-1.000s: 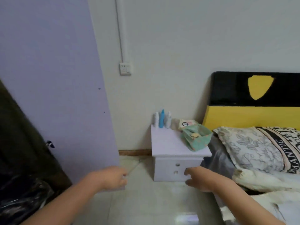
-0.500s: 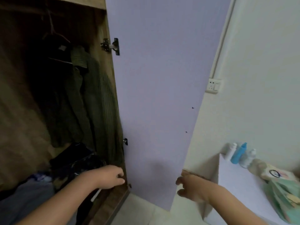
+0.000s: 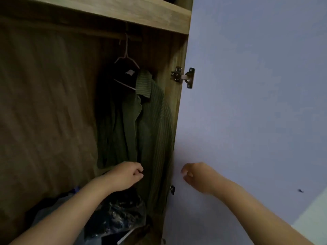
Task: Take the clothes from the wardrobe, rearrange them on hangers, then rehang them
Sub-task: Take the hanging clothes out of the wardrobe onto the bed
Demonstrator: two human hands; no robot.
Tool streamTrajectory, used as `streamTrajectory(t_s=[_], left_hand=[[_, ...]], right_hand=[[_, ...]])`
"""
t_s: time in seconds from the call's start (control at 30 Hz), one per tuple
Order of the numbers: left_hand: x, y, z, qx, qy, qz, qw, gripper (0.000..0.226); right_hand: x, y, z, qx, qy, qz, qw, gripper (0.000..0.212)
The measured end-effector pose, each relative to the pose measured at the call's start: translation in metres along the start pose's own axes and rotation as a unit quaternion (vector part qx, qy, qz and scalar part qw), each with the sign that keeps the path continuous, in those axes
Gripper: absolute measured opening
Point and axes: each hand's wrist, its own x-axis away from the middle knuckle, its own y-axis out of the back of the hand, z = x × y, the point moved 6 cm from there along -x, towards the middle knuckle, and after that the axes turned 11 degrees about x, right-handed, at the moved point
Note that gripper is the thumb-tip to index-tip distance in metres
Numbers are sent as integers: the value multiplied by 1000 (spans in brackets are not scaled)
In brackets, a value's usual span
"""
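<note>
Both forearms reach forward, left hand [image 3: 126, 175] and right hand [image 3: 196, 175] loosely curled.

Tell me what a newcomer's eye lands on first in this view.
The green striped shirt hanging at the right end of the open wardrobe draws the eye first, beside a dark garment on a thin wire hanger. Next come the two bare hands low in the view: the left hand in front of the shirt's hem, the right hand before the pale lilac door, both loosely curled and holding nothing.

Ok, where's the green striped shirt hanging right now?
The green striped shirt hangs at the wardrobe's right end, beside the open door, just above the left hand.
</note>
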Motion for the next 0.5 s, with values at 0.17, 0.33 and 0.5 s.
streamTrajectory(t_s=[0.17, 0.33, 0.5], left_hand=[[-46, 59, -4, 13, -49, -77, 996, 42], [-88, 123, -19, 22, -124, -154, 980, 59], [-120, 175, -31, 42, -183, -213, 959, 67]], right_hand=[[-75, 75, 34, -50, 14, -171, 984, 28], [-131, 163, 63, -86, -3, -387, 918, 35], [-205, 205, 76, -29, -71, -371, 925, 39]])
